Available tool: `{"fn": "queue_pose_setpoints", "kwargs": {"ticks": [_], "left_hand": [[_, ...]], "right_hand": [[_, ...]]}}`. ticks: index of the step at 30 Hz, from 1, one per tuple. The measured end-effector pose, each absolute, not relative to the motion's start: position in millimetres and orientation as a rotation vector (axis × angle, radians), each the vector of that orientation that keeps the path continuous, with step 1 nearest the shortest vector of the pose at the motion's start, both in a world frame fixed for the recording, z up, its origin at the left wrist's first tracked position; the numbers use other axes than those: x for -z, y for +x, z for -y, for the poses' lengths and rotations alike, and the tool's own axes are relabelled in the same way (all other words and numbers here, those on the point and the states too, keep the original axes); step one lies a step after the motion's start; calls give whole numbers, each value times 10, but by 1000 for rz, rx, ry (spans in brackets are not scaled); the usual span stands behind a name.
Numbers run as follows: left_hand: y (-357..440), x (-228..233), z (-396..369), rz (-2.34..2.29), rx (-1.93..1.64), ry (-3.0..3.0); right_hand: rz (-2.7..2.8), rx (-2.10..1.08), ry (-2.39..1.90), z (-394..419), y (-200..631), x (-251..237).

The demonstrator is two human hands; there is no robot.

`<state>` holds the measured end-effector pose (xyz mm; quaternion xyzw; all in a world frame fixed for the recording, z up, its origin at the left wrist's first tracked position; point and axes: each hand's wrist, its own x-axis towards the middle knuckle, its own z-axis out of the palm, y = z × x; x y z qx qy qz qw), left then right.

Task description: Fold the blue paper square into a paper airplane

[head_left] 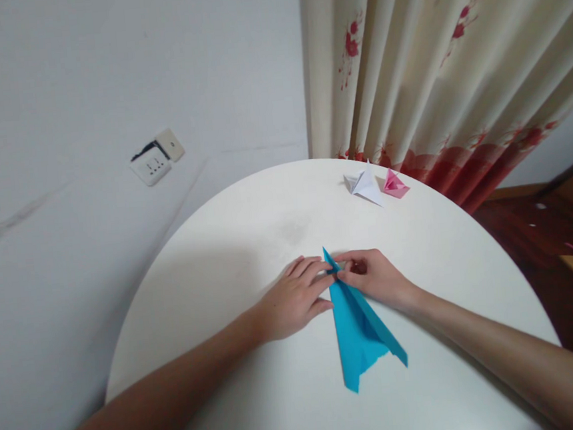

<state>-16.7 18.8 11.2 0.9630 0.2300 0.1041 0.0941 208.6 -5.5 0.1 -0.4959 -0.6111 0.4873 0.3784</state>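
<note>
A folded sheet of blue paper (349, 330) lies on the round white table, narrow and pointed at its far end. Its wide near end has an uneven edge, and the right flap stands up a little. My left hand (301, 293) rests flat from the left, fingers spread, the fingertips touching the paper close to its point. On the other side my right hand (374, 274) pinches the paper's right edge near that same narrow end between thumb and fingers. Fingers of both hands partly cover the fold there.
Toward the table's (209, 248) far right edge sit a white folded paper piece (364, 187) and a pink one (395, 184). Behind them hangs a cream curtain (404, 64) with red flowers. A wall on the left carries a socket (150, 165).
</note>
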Motion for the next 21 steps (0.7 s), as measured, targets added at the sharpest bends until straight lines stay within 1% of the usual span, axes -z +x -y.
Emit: {"fn": "queue_pose_setpoints", "kwargs": {"ticks": [4,8,11,14,16,21], "left_hand": [[-165,-137,-215,-641,-386,2803],[-173,-74,-327,-613,-580,2636],[-183,3,-417,-765,-723,2516],[-192,39,-449,-924,-765,2518],[-196,34,-425,-926,-709,2596],[-211,24,-291,-793,-289,2848]], "right_hand": [[1678,-1197,-1246,91,2070,13],[1869,-948,-1355,142,2050,-35],[2029,-771,-1456,185,2027,-112],[2156,-682,-1519,222,2006,-181],[2222,-635,-1540,237,1998,-209],[2364,-535,-1532,240,2004,-223]]}}
